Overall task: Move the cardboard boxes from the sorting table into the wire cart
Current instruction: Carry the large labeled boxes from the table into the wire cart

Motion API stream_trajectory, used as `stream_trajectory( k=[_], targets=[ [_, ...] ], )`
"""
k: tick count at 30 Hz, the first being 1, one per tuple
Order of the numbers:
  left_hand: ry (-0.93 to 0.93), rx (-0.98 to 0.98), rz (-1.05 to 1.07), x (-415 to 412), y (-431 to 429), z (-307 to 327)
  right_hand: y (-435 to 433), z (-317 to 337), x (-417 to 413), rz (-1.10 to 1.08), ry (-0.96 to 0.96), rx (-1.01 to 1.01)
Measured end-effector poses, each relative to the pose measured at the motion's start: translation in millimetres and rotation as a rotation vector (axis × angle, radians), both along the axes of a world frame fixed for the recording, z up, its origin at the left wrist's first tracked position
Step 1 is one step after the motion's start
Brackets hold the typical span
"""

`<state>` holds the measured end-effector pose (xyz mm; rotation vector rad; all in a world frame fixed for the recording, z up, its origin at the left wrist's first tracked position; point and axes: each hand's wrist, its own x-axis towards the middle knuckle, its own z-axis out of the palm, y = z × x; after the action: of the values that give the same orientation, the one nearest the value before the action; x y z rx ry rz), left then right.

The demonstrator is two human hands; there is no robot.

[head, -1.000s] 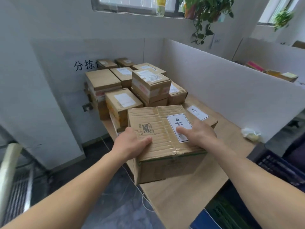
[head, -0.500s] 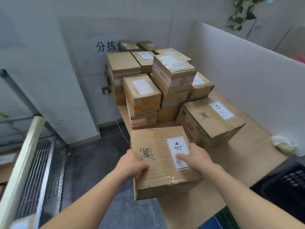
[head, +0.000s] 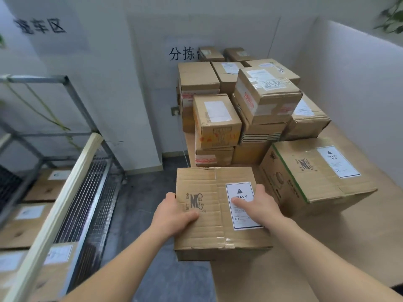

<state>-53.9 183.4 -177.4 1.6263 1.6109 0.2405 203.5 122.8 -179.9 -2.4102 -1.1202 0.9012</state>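
A worn cardboard box (head: 207, 192) with a white HEAVY label sits between my hands, overhanging the left edge of the sorting table (head: 327, 247). My left hand (head: 172, 212) grips its left side with the thumb on top. My right hand (head: 257, 205) holds the right side, thumb lying across the label. The wire cart (head: 87, 192) stands to the left across a strip of floor, with several labelled boxes (head: 28, 212) lying inside it.
A second HEAVY-labelled box (head: 316, 171) sits on the table just right of mine. Behind it, several smaller boxes (head: 261, 94) are stacked against the wall. A white partition (head: 359, 83) borders the table's right side. The cart's pale top rail (head: 65, 192) runs diagonally.
The box has come toward me and leftward, off the second HEAVY box to the table's left edge. My view has swung left, bringing the wire cart and its boxes into sight.
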Motion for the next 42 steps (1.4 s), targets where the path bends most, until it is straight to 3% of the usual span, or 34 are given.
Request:
stream_trajectory(
  k=[14, 24, 33, 42],
  targets=[
    [-0.033, 0.035, 0.185, -124, 42, 3, 58, 6, -111, 0.059, 0.231, 0.099],
    [-0.095, 0.149, 0.317, -295, 116, 61, 178, 65, -288, 0.372, 0.025, 0.165],
    [-0.089, 0.288, 0.492, -424, 146, 96, 266, 104, -425, 0.581, 0.024, 0.257],
    [-0.058, 0.238, 0.763, -519, 176, 79, 359, 95, -543, 0.839, 0.072, 0.254]
  ],
)
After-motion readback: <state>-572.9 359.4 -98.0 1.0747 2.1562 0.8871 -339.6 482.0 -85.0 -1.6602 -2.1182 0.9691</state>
